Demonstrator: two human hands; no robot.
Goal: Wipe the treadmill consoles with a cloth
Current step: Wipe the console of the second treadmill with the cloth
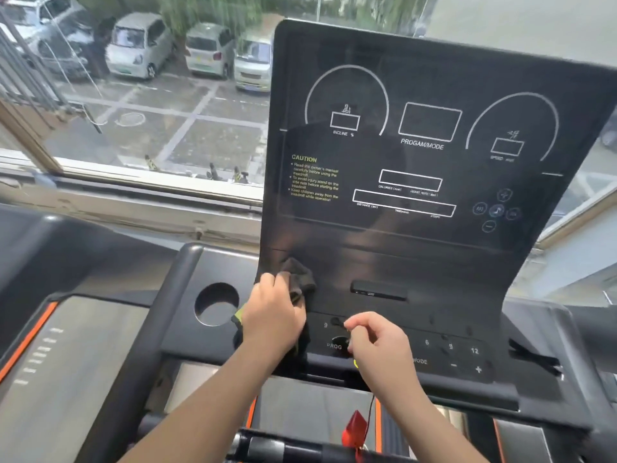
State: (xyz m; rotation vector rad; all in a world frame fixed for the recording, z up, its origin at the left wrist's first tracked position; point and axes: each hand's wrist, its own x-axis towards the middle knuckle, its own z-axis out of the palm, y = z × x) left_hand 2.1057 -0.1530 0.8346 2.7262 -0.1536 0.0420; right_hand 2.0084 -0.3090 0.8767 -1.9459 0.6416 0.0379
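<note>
Nearest, the right hand hovers over the button row, fingers curled; whether it pinches anything, I cannot tell. Just left, the left hand grips the cloth against the console's lower-left corner. Most of the panel lies farther and rightward.

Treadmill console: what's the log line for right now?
step: wiping | left grip: holds dark cloth on treadmill console lower left | right grip: curled over buttons, hold unclear
</note>
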